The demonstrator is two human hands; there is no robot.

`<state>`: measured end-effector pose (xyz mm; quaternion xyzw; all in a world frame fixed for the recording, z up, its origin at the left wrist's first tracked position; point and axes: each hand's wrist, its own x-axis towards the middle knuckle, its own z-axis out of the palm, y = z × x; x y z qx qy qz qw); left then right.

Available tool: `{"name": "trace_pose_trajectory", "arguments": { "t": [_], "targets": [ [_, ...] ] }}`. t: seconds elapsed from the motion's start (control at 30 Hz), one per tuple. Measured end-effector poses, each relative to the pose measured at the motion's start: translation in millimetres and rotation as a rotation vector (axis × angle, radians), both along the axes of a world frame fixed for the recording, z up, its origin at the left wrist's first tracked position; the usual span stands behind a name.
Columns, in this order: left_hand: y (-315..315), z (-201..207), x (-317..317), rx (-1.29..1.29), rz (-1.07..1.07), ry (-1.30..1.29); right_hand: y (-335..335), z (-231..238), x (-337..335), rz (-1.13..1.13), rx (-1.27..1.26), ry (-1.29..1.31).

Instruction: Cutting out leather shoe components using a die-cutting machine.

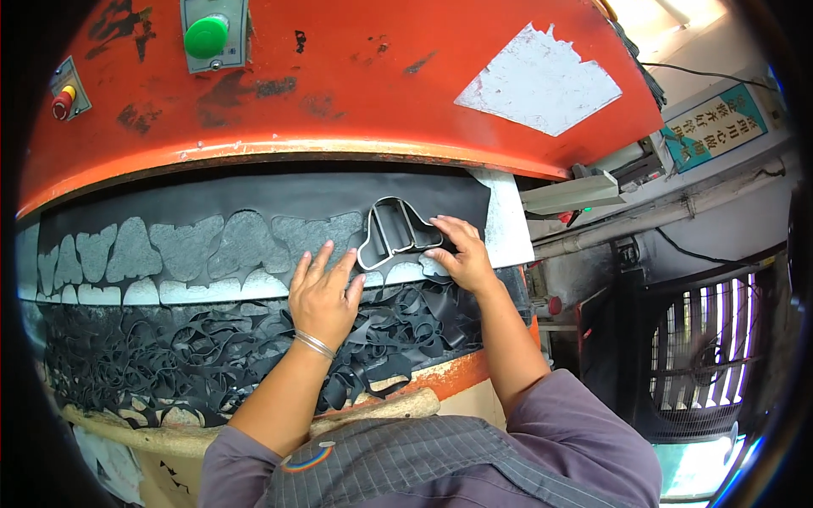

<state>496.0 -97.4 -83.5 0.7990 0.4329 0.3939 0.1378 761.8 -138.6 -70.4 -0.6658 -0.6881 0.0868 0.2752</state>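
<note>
A metal-rimmed cutting die [391, 233] with inner cross-braces lies on a black sheet of leather-like material [279, 193]. My right hand [464, 258] has its thumb and fingers on the die's right end, gripping its edge. With fingers spread, my left hand [326, 292] rests at the sheet's near edge; its index fingertip is at or beside the die's left side, and I cannot tell whether they touch. Left of the die, several rounded cut-out shapes run along the sheet, where a greyish surface [246, 245] shows through. A bracelet [315, 343] circles my left wrist.
Black curly offcuts [186, 347] heap up between the pale cutting board [203, 292] and my body. The orange machine beam [339, 102] overhangs the far side, bearing a green button [206, 37] and a red knob [63, 103]. A large fan [703, 347] stands at right.
</note>
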Motion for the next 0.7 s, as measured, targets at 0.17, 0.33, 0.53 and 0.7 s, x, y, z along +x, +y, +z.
{"name": "trace_pose_trajectory", "arguments": {
  "t": [0.17,0.33,0.53,0.7],
  "targets": [
    [-1,0,2,-0.016,0.0,-0.062,-4,2,0,0.02,0.041,-0.013],
    [-1,2,3,0.005,-0.021,-0.045,-7,-7,2,0.043,0.098,-0.092],
    [5,3,-5,0.044,0.003,-0.013,0,-9,-7,0.062,0.111,-0.036],
    [-3,3,3,0.042,-0.001,-0.013,-5,-5,3,0.068,0.106,-0.081]
  ]
}}
